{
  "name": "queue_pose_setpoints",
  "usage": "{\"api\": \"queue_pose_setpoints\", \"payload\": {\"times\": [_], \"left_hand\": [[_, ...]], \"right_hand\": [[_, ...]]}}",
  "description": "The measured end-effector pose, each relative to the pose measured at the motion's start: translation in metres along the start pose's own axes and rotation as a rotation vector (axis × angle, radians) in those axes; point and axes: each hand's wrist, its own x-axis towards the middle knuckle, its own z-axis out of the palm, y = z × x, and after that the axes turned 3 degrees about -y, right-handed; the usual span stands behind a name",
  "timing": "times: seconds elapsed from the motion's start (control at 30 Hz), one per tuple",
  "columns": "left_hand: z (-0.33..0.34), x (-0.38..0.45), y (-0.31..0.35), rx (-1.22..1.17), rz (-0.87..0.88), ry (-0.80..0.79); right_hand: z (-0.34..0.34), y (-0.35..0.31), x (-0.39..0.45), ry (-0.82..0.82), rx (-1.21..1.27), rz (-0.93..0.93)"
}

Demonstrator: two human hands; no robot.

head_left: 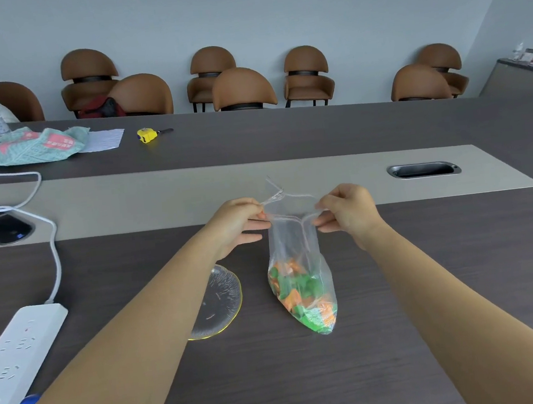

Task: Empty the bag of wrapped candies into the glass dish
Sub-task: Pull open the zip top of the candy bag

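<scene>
While both hands, left point(239, 225) and right point(346, 213), pinch the bag point(297, 264) mouth apart, candies point(302, 296) remain inside (none poured); dish point(221, 299) empty, tipping left.

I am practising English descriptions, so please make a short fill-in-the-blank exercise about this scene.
1. Both hands, the left hand and the right hand, pinch the top of the clear plastic bag of ____ and green wrapped candies.
2. The round glass dish with a yellow rim holds ____ candies.
3. The dish lies to the ____ of the bag.

Missing words: orange; no; left
</scene>
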Motion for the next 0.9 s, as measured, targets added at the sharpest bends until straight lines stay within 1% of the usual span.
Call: {"api": "queue_pose_setpoints", "payload": {"times": [0.1, 0.27, 0.37, 0.43, 0.5, 0.53, 0.57, 0.63, 0.7, 0.77, 0.83, 0.9], "left_hand": [[-0.012, 0.002, -0.001, -0.035, 0.026, 0.123], [-0.035, 0.009, -0.002, -0.114, 0.032, 0.278], [-0.043, 0.013, -0.003, -0.078, 0.036, 0.369], [-0.042, 0.013, -0.003, -0.067, 0.062, 0.388], [-0.039, 0.011, -0.008, -0.055, 0.074, 0.334], [-0.036, 0.008, -0.011, -0.042, 0.071, 0.292], [-0.033, 0.004, -0.015, -0.03, 0.064, 0.242], [-0.027, -0.004, -0.025, 0.022, 0.056, 0.136], [-0.018, -0.011, -0.033, 0.124, 0.039, 0.05], [-0.008, -0.016, -0.037, 0.203, 0.015, -0.024], [0.003, -0.017, -0.039, 0.231, 0.012, -0.079], [0.012, -0.016, -0.038, 0.223, 0.057, -0.089]], "right_hand": [[-0.005, 0.0, 0.004, 0.084, 0.006, -0.03], [-0.015, 0.001, 0.005, 0.165, 0.037, -0.032], [-0.016, 0.0, 0.003, 0.133, 0.052, -0.027], [-0.014, 0.0, 0.001, 0.025, 0.108, -0.031], [-0.013, -0.001, -0.002, -0.123, 0.175, -0.025], [-0.013, 0.0, -0.002, -0.17, 0.165, -0.031], [-0.013, 0.0, -0.002, -0.183, 0.112, -0.049], [-0.011, 0.0, -0.003, -0.112, -0.032, -0.093], [-0.009, -0.001, -0.005, -0.023, -0.157, -0.128], [-0.006, -0.004, -0.009, 0.02, -0.237, -0.154], [-0.002, -0.007, -0.012, 0.026, -0.256, -0.173], [0.002, -0.012, -0.017, 0.004, -0.236, -0.187]]}}
